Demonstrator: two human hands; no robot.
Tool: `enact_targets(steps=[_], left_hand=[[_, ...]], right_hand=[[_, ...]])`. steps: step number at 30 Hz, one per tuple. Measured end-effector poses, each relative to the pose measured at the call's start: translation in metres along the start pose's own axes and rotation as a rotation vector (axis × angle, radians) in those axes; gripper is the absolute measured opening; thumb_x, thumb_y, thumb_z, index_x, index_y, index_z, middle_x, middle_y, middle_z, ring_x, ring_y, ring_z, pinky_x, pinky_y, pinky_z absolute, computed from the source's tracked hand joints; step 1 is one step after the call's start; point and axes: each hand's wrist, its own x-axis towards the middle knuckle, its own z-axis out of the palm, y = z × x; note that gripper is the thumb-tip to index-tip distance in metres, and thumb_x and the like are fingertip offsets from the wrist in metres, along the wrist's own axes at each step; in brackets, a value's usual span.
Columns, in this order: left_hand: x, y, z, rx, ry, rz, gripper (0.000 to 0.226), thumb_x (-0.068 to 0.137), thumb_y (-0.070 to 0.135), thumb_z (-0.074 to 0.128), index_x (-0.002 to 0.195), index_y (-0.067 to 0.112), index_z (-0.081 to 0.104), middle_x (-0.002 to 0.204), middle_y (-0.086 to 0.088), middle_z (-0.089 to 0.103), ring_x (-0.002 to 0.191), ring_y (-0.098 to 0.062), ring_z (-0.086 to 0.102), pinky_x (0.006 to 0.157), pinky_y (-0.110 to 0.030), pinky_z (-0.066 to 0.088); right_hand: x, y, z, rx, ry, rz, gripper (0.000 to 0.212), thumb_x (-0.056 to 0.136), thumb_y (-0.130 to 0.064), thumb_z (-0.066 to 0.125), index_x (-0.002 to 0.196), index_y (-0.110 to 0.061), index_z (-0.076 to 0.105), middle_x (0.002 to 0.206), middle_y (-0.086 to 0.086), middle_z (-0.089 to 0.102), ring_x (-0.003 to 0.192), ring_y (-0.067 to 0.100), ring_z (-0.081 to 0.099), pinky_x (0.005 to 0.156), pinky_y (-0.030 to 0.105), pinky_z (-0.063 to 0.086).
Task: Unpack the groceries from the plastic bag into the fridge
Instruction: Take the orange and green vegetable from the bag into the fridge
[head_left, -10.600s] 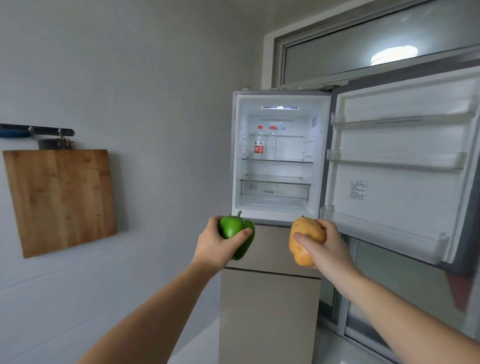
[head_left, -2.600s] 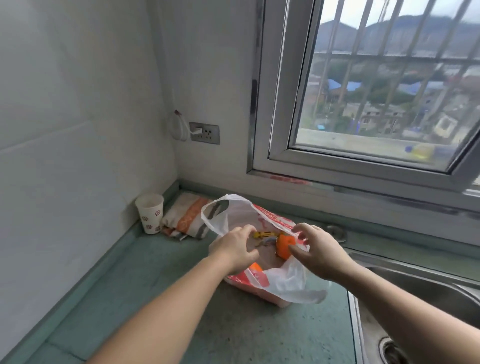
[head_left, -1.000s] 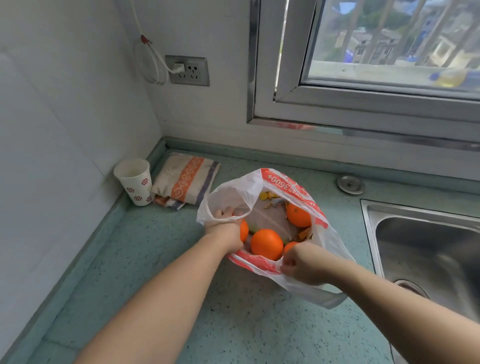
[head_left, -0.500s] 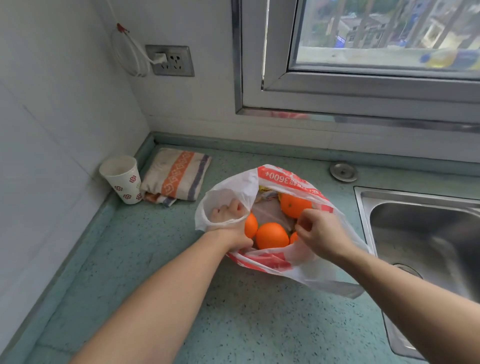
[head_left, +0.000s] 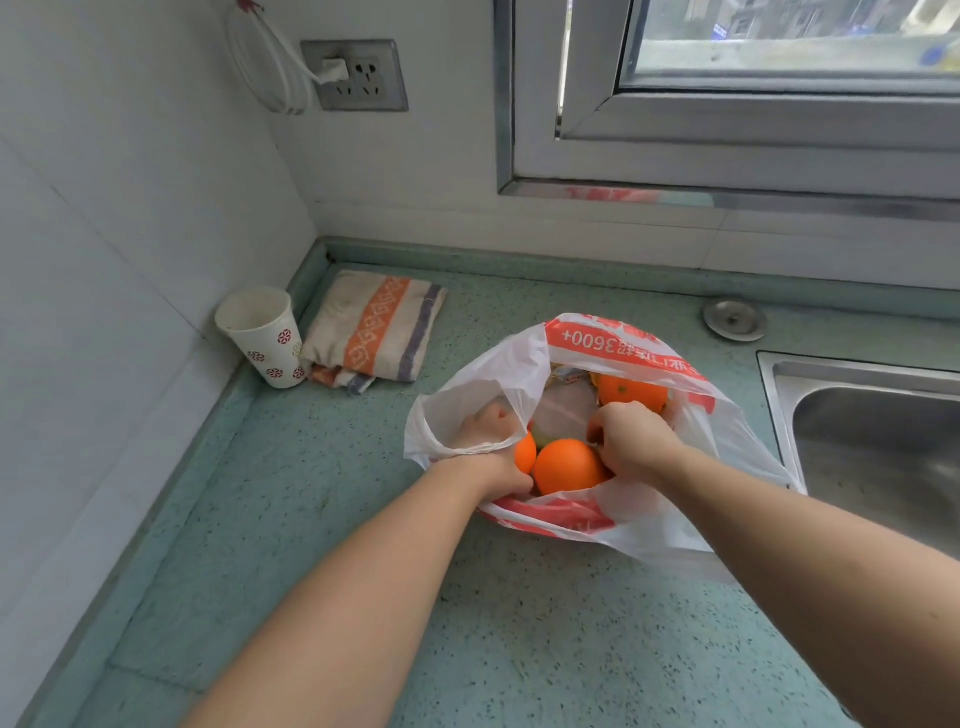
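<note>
The left hand (head_left: 488, 441) grasps the bag (head_left: 524, 374) rim to keep its mouth wide; the right hand (head_left: 631, 441), its grip curled, reaches for an orange (head_left: 566, 467).

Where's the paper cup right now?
In the head view, the paper cup stands upright in the counter's far left corner against the wall, just left of the folded cloth and well left of the plastic bag.
</note>
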Motion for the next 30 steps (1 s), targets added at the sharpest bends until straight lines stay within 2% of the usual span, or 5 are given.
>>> enact_targets(steps=[4, 10, 13, 24, 30], left_hand=[[-0.003, -0.005, 0.006, -0.035, 0.059, 0.009, 0.096, 0.070, 0.037, 0.072, 0.147, 0.025, 0.016, 0.143, -0.009, 0.030, 0.128, -0.032, 0.038, 0.106, -0.046, 0.039], [0.001, -0.016, 0.006, -0.044, 0.095, 0.081, 0.092, 0.068, 0.034, 0.071, 0.144, 0.029, 0.020, 0.147, -0.004, 0.025, 0.130, -0.033, 0.037, 0.106, -0.046, 0.039], [0.000, -0.016, 0.007, -0.031, 0.120, 0.112, 0.087, 0.071, 0.032, 0.072, 0.143, 0.028, 0.023, 0.147, -0.006, 0.026, 0.128, -0.033, 0.040, 0.104, -0.047, 0.041], [-0.005, -0.010, -0.007, 0.050, 0.054, 0.148, 0.075, 0.073, 0.041, 0.070, 0.137, 0.029, 0.034, 0.138, -0.002, 0.042, 0.125, -0.028, 0.045, 0.105, -0.044, 0.041], [-0.024, 0.014, -0.032, -0.152, 0.056, 0.118, 0.066, 0.072, 0.046, 0.071, 0.131, 0.035, 0.042, 0.126, -0.003, 0.047, 0.111, -0.025, 0.052, 0.090, -0.036, 0.047]], right_hand=[[0.010, -0.001, -0.001, -0.087, -0.092, -0.012, 0.026, 0.084, -0.003, 0.054, 0.098, -0.015, 0.072, 0.094, 0.008, 0.069, 0.084, 0.027, 0.064, 0.077, 0.039, 0.057], [0.015, -0.008, -0.006, -0.237, -0.225, -0.093, 0.022, 0.090, -0.009, 0.052, 0.104, -0.017, 0.067, 0.102, 0.006, 0.064, 0.095, 0.025, 0.060, 0.084, 0.032, 0.049], [0.015, -0.008, -0.011, -0.233, -0.141, -0.133, 0.016, 0.089, -0.013, 0.051, 0.091, -0.020, 0.065, 0.085, 0.002, 0.061, 0.084, 0.025, 0.060, 0.070, 0.029, 0.046], [-0.040, -0.026, -0.083, 0.517, 0.243, -0.027, 0.007, 0.081, -0.026, 0.073, 0.082, -0.019, 0.073, 0.074, -0.002, 0.067, 0.065, 0.012, 0.059, 0.049, 0.020, 0.045], [-0.069, -0.021, -0.113, 0.991, 0.366, 0.086, 0.008, 0.082, -0.020, 0.065, 0.078, -0.014, 0.070, 0.091, 0.011, 0.073, 0.094, 0.027, 0.069, 0.080, 0.042, 0.056]])
